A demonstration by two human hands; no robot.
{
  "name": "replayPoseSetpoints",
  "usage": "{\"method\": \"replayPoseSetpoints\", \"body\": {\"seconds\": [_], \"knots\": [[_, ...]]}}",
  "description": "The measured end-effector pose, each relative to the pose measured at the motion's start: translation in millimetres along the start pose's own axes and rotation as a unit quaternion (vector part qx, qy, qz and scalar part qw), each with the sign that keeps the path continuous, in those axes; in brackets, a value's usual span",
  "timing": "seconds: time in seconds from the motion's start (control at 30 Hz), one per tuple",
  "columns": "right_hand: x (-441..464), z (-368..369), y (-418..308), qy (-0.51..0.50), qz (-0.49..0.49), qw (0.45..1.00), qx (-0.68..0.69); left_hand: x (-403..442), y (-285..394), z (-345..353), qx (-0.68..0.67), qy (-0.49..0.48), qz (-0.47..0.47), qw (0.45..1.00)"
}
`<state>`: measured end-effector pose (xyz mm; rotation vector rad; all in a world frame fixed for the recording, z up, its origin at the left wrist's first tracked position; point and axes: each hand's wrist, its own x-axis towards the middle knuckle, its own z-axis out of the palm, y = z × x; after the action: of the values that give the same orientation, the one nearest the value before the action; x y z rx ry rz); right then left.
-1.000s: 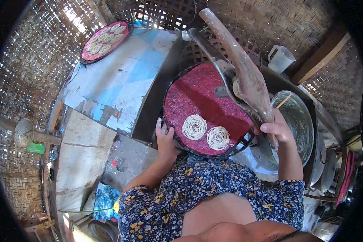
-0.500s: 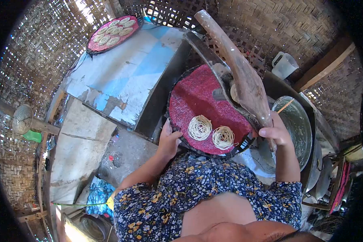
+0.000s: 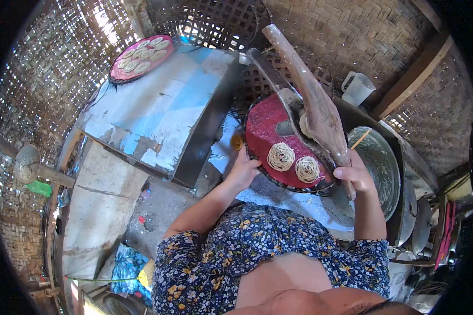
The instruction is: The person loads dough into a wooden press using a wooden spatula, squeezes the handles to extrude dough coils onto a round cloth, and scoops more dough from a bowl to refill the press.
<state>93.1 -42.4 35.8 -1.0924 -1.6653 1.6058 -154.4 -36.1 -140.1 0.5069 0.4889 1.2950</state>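
A round red tray with a dark rim is under a wooden press, with two coiled noodle nests, one beside the other, near its front. My left hand is closed on the tray's left rim, thumb over the edge. My right hand is closed around the lower end of the thick wooden lever, thumb across the front. A grey cylinder juts from the press above the tray. The lever and press beam hide the tray's right part.
A second tray of several noodle nests lies on a worn blue-and-white tabletop at the left. A large basin with a stick stands at the right. Behind it is a translucent plastic jug. Woven bamboo walls surround the space.
My left hand has shifted the tray to the right, farther under the press, carrying both noodle nests. My right hand remains on the lever. The view has turned slightly.
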Motion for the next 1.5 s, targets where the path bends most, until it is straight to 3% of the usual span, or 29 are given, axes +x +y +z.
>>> {"method": "replayPoseSetpoints", "body": {"seconds": [0.1,0.27,0.33,0.43,0.53,0.67,0.77,1.03,1.13,1.17,1.2,1.27,1.37,1.5], "knots": [[-3.8,-0.9,0.8,0.009,0.005,1.0,0.014,-12.6,10.2,9.5,0.139,0.109,0.047,0.983],[7.0,3.4,1.8,-0.037,0.052,0.997,0.045,30.9,115.0,59.5,-0.086,-0.063,0.153,0.983],[14.9,2.4,0.7,-0.101,0.071,0.991,0.053,49.7,155.0,94.5,-0.162,-0.24,0.079,0.954],[27.3,-4.7,6.1,-0.154,0.067,0.982,0.083,74.7,177.9,112.2,-0.12,-0.315,0.143,0.931],[38.4,-10.8,2.9,-0.143,0.053,0.984,0.088,109.4,175.3,98.6,-0.11,-0.361,0.158,0.912],[61.6,-34.8,15.0,-0.166,0.135,0.976,0.042,149.5,156.4,65.7,-0.166,-0.272,0.144,0.937],[75.9,-34.0,19.9,-0.153,0.15,0.976,0.046,156.5,152.2,46.4,-0.183,-0.26,0.126,0.94],[96.7,-22.7,26.9,-0.135,0.172,0.976,-0.017,152.5,150.4,20.3,-0.225,-0.144,0.179,0.947],[81.5,-26.2,10.5,-0.151,0.193,0.969,-0.045,137.8,145.8,29.0,-0.213,-0.164,0.183,0.946],[75.4,-29.3,-6.3,-0.102,0.159,0.973,-0.13,136.6,144.5,38.5,-0.226,-0.169,0.184,0.942],[71.5,-25.2,-28.5,-0.071,0.186,0.967,-0.159,138.7,147.4,44.0,-0.213,-0.194,0.209,0.935],[78.9,-30.0,-18.3,-0.074,0.103,0.982,-0.142,136.9,161.8,55.7,-0.235,-0.189,0.22,0.928],[78.4,-8.3,-28.7,-0.059,0.087,0.981,-0.165,125.9,187.4,62.9,-0.203,-0.234,0.251,0.917],[62.6,-5.3,-22.9,-0.082,0.104,0.981,-0.144,104.5,185.3,66.1,-0.208,-0.217,0.219,0.928]]}}
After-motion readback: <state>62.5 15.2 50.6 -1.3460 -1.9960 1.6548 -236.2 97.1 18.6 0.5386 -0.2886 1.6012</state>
